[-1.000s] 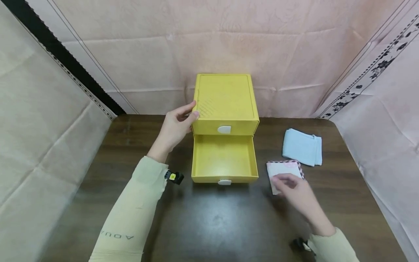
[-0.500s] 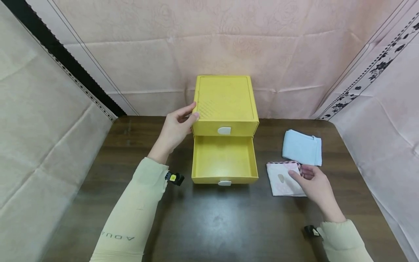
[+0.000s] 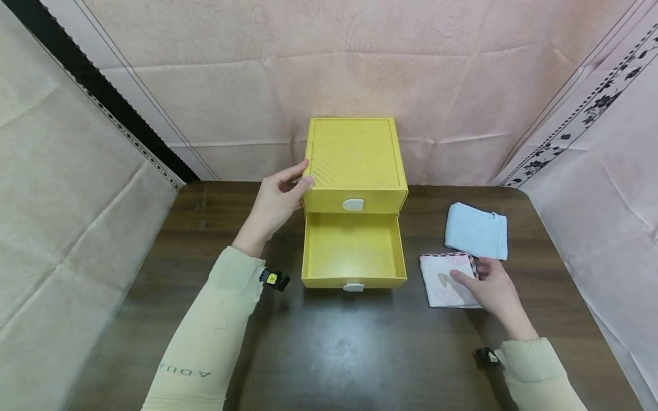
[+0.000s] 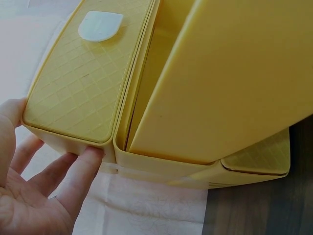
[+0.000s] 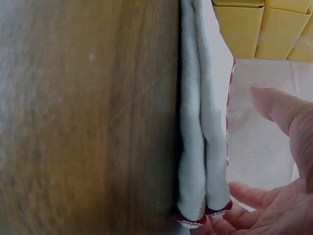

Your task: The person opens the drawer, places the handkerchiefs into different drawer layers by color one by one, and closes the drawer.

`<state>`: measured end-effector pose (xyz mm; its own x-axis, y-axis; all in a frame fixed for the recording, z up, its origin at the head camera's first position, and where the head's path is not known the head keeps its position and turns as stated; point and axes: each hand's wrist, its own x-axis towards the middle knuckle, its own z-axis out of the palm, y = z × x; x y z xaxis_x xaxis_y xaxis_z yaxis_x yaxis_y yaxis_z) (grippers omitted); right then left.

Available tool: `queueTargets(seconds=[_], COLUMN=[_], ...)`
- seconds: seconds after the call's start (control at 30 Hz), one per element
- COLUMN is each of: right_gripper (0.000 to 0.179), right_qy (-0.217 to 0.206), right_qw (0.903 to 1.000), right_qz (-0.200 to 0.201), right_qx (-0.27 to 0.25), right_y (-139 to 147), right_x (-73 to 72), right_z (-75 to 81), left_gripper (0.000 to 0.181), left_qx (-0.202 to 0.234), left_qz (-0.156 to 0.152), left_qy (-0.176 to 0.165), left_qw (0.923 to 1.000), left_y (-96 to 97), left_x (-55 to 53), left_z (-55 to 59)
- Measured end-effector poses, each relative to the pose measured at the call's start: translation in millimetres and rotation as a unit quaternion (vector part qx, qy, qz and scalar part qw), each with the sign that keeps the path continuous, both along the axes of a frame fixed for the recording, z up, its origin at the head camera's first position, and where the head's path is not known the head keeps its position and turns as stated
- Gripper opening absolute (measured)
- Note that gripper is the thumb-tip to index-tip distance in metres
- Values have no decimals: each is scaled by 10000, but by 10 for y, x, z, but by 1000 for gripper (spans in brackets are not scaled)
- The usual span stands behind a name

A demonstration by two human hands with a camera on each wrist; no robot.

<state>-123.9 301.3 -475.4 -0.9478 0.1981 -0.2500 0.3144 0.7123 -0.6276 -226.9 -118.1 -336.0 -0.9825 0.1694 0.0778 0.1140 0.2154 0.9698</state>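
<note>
My left hand (image 3: pixel 277 200) holds the front left corner of a yellow two-drawer storage box (image 3: pixel 354 154). In the left wrist view its thumb lies at the top edge and its fingers (image 4: pixel 88 169) rest against the side. The lower drawer (image 3: pixel 354 248) is pulled out and bare inside; the upper drawer is closed. To the right, a folded white towel (image 3: pixel 444 288) with a dark checked edge lies on the table. My right hand (image 3: pixel 490 285) is at its right side. The right wrist view shows the fingers at the towel's folded edge (image 5: pixel 215 196) and the thumb raised apart from it.
A folded light blue towel (image 3: pixel 475 231) lies just behind the white one. Pale cloth (image 3: pixel 360 68) hangs behind the brown wooden table (image 3: pixel 329 354) and on both sides of it. Each wrist wears a small black camera.
My right hand has moved from over the white towel to its right edge, where it has stayed for the last half second. The left hand and the storage box keep their place.
</note>
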Motion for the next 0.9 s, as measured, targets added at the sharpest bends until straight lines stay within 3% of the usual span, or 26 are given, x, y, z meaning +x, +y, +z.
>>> queueTargets(seconds=[0.6,0.9], right_gripper=[105,104], right_qy=[-129,-374], right_qw=[9987,9987], right_qz=[195,157], right_qx=[455,323], right_y=[13,2], right_x=[-91,-116], right_z=[-80,-101], left_gripper=[48,47], left_qx=[35,-21], left_qz=[26,41], left_qy=[38,56], left_qw=[10000,10000], left_y=[1,1], left_x=[-8,-4], left_z=[-16,-14])
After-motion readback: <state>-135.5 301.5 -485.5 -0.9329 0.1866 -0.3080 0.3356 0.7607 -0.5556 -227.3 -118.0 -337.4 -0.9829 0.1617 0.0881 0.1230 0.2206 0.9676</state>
